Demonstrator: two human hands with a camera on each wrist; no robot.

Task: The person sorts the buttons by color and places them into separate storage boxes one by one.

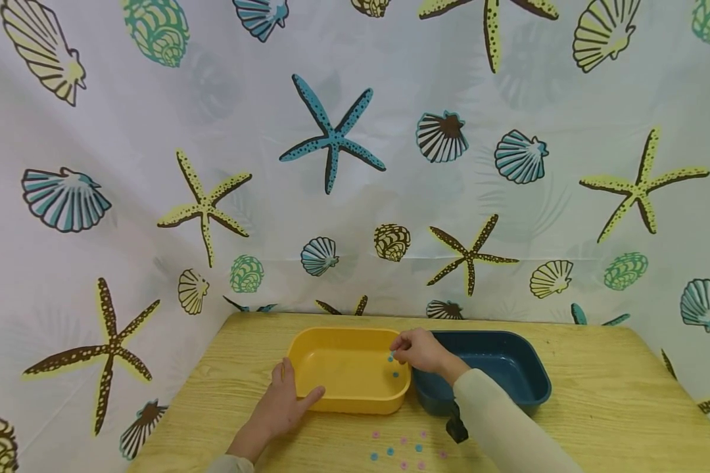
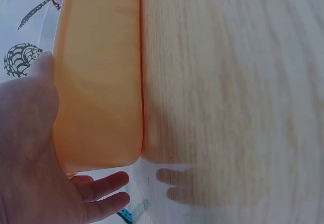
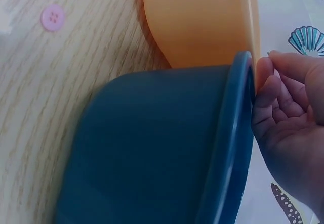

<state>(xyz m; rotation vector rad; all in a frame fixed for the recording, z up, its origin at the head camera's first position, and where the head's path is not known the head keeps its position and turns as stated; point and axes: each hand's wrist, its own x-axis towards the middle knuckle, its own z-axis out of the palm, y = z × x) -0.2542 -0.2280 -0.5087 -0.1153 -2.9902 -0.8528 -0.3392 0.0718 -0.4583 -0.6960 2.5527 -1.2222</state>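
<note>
My left hand [image 1: 281, 401] rests at the near left corner of a yellow tub [image 1: 349, 405], its thumb along the front rim. In the left wrist view, straight fingers [image 2: 107, 186] extend past the tub's end. Over the tub's right end, my right hand [image 1: 421, 349] pinches a small blue button [image 1: 392, 353] between thumb and fingertips. Below those fingertips, another blue button [image 1: 396, 374] shows against the tub's inside. From the right wrist view, the right hand [image 3: 293, 95] is right at the tubs' adjoining rims, and its button is hardly visible.
A dark blue tub [image 1: 535, 387] stands against the yellow one's right side, under my right forearm. Several loose pink and blue buttons, including a pink button [image 1: 403, 441], lie on the wooden table [image 1: 603, 394] in front. A shell-print curtain [image 1: 355, 217] hangs behind.
</note>
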